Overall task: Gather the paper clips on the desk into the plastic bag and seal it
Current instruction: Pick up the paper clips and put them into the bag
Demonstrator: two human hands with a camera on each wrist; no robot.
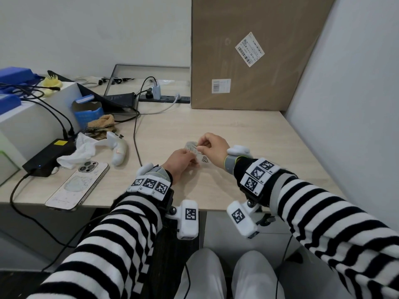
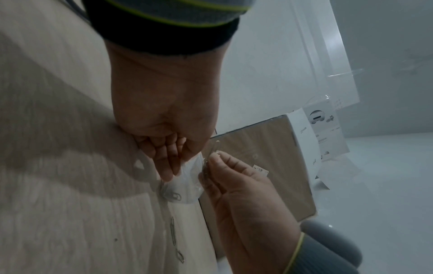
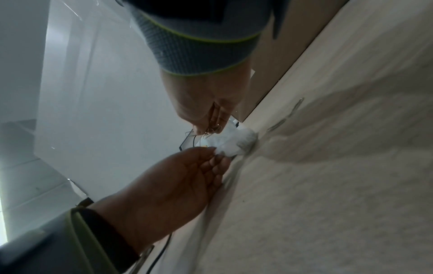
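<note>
A small clear plastic bag [image 1: 192, 147] is held just above the desk's middle, between both hands. My left hand [image 1: 191, 157] pinches the bag's near edge, fingers curled. My right hand [image 1: 200, 145] pinches a metal paper clip [image 2: 216, 148] at the bag's mouth. In the left wrist view, paper clips [image 2: 173, 195] show through the bag [image 2: 187, 183] at its bottom. Loose paper clips [image 2: 173, 233] lie on the desk beside it; in the right wrist view these loose clips [image 3: 297, 106] lie beyond the bag [image 3: 234, 142].
On the left lie a phone [image 1: 78, 186], a black power brick [image 1: 48, 157], crumpled tissue [image 1: 79, 151], a white controller [image 1: 118, 151] and cables. A large cardboard box [image 1: 254, 52] stands at the back right, with a power strip [image 1: 164, 98] beside it.
</note>
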